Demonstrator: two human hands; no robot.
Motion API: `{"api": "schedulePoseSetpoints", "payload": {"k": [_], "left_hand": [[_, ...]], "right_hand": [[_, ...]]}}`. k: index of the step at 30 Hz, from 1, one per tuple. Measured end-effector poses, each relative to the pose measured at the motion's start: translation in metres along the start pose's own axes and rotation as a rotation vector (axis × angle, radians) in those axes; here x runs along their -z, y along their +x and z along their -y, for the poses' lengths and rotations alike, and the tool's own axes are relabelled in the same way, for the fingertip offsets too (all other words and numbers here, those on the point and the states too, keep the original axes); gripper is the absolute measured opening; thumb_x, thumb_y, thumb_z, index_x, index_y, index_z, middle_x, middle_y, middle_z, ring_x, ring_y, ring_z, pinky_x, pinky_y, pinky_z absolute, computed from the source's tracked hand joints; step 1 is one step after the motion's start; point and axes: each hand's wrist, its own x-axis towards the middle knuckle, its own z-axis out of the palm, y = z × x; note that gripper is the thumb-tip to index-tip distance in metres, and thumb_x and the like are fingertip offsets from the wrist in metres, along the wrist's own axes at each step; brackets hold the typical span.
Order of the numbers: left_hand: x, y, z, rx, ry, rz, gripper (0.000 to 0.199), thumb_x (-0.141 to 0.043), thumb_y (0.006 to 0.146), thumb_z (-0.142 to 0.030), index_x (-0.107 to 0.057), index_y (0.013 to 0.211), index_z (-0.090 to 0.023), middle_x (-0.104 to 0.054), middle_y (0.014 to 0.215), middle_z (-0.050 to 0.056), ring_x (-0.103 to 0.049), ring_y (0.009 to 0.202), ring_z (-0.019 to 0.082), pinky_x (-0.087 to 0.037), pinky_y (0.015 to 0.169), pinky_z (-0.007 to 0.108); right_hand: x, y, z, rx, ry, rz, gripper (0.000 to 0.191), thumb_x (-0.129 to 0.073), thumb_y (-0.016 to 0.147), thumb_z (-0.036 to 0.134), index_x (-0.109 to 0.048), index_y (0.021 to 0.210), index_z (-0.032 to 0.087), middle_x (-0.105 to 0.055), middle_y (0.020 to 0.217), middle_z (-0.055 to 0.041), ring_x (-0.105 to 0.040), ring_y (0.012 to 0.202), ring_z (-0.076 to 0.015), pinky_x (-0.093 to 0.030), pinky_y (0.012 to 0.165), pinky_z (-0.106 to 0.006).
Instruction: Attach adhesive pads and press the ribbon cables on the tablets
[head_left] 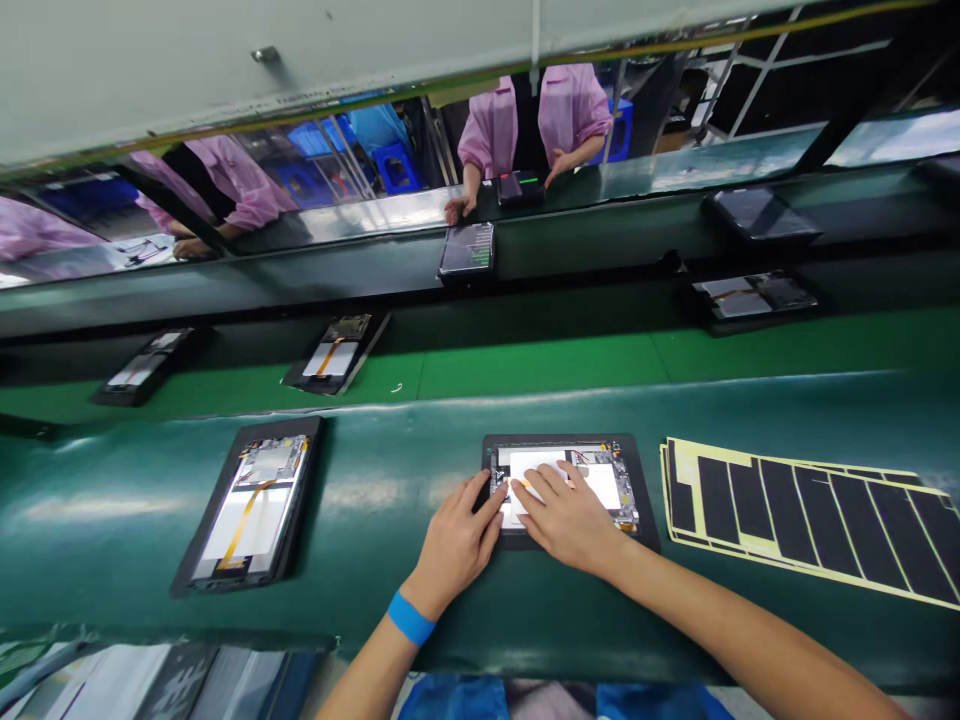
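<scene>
Lower centre of the frame: a tablet (pixel 602 487) on the workbench (pixel 375 530), beneath left hand (pixel 457 535) and right hand (pixel 566 515). Lower left: a second tablet (pixel 251 510). Lower right: overlapping sheets (pixel 810 520), just beside the first tablet. Mid-frame, behind: a belt (pixel 540 365) carrying further tablets (pixel 334 352). Upper centre, beyond: a co-worker (pixel 491 125).

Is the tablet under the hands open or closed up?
Open. The tablet shows its bare circuit board and white panels around the left hand and right hand.
</scene>
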Motion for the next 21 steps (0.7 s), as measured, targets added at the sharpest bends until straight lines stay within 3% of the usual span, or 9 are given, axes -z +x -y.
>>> {"api": "schedulePoseSetpoints", "payload": {"k": [21], "left_hand": [[-0.001,-0.0031,-0.0027,-0.075,0.165,0.059,0.043,-0.044,0.101,-0.021,-0.055,0.143,-0.02,-0.06,0.139,0.02,-0.067,0.112,0.031,-0.06,0.092,0.045]], "right_hand": [[0.0019,0.0018,-0.0002,0.028,-0.013,-0.024,0.038,-0.058,0.1,0.037,-0.063,0.13,0.014,-0.07,0.121,-0.013,-0.058,0.113,-0.0274,-0.033,0.108,-0.044]]}}
